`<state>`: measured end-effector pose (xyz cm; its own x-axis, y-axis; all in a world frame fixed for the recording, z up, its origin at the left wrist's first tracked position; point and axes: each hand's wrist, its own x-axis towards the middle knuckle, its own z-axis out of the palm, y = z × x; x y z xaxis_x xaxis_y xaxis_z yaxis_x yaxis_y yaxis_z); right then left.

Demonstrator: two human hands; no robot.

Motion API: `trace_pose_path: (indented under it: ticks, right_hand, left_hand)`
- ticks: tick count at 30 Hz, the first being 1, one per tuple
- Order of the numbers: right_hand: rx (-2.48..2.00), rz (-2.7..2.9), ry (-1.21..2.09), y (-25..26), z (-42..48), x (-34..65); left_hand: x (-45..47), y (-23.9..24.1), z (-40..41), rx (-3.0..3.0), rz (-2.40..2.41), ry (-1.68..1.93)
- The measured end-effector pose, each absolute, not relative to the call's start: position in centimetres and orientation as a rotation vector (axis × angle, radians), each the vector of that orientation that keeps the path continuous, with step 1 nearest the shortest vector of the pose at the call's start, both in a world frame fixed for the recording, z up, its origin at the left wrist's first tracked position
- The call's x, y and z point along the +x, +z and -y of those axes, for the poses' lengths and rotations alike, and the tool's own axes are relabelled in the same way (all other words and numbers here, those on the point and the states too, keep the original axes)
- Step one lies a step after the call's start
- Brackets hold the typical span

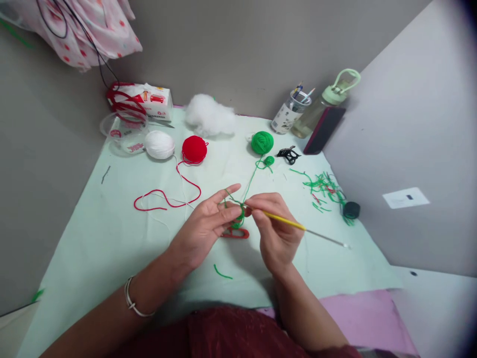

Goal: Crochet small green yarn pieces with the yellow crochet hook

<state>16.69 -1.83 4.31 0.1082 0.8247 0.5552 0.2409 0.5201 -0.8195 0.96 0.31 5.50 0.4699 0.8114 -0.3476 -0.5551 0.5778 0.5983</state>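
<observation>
My left hand (206, 223) pinches a small green crochet piece (238, 215), with the forefinger stretched out and green yarn looped over it. My right hand (274, 226) is closed on a yellow-handled crochet hook (298, 226), whose tip meets the green piece. The green strand runs up to a green yarn ball (262, 142). Under my hands, a red object (235, 232) lies on the pale green sheet (112, 233).
A red yarn ball (194, 149) with a loose red strand, a white yarn ball (159, 144) and white stuffing (208, 117) sit at the back. Green yarn scraps (322, 189), a black clip (288, 155), a pen cup (288, 113), a bottle (322, 107) and a tissue box (149, 99) stand near the walls.
</observation>
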Motion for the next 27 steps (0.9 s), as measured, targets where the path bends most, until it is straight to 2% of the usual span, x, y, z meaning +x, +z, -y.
trace_pose_path:
  ticks: [8,15,27]
  right_hand:
    - [-0.843,1.035,1.079,4.50,0.71,17.73]
    - [-0.964,1.217,0.913,4.08,1.11,17.14]
    - [-0.934,1.089,1.057,3.84,1.02,17.60]
  left_hand:
    - [0.62,5.37,-0.64,0.482,-0.650,0.881]
    - [1.22,5.07,-0.24,0.596,-0.739,0.949]
    - [1.08,5.28,-0.10,0.616,-0.758,0.983]
